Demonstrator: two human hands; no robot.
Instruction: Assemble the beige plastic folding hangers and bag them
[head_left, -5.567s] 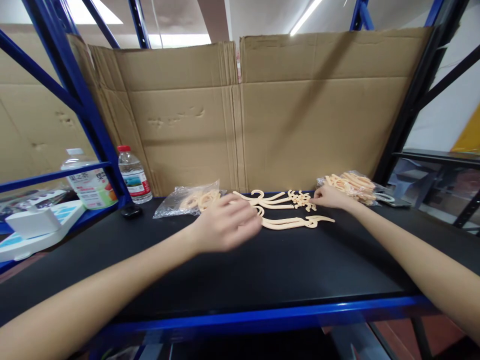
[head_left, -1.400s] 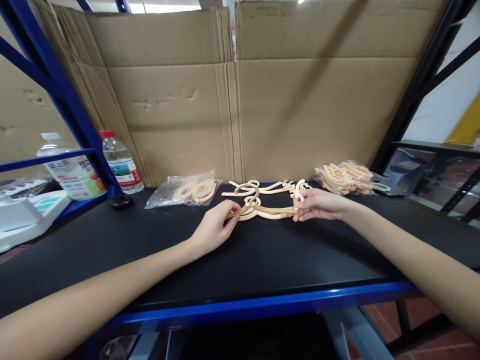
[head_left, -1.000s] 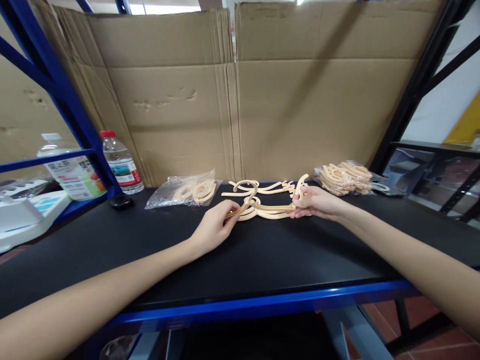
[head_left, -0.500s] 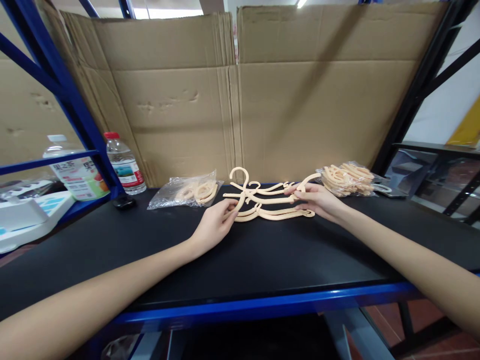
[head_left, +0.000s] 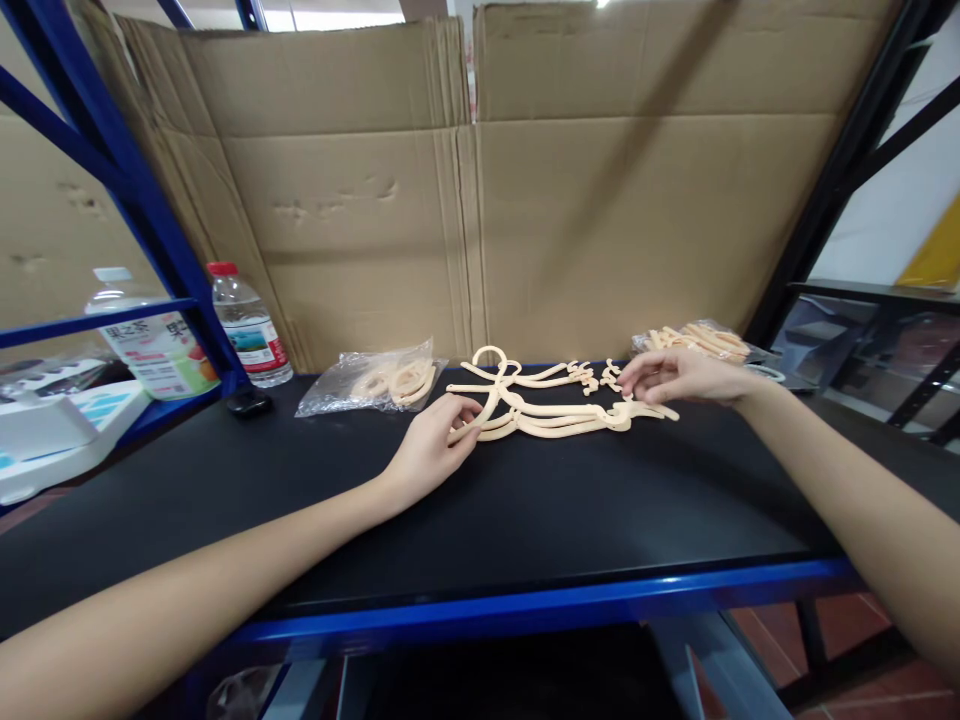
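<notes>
Head view: my left hand (head_left: 433, 446) has fingers pinched on the hanger (head_left: 559, 409), which lies over other hangers (head_left: 559, 432) on the table (head_left: 525, 520). My right hand (head_left: 686, 376), fingers curled and slightly apart, is above small pieces (head_left: 611, 376).

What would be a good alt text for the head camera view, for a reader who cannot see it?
Two bare hands work at a black table: the left hand holds a beige hanger-like piece, the right hand is just above small beige parts. Clear bags of similar pieces lie on both sides, before a cardboard wall.
</notes>
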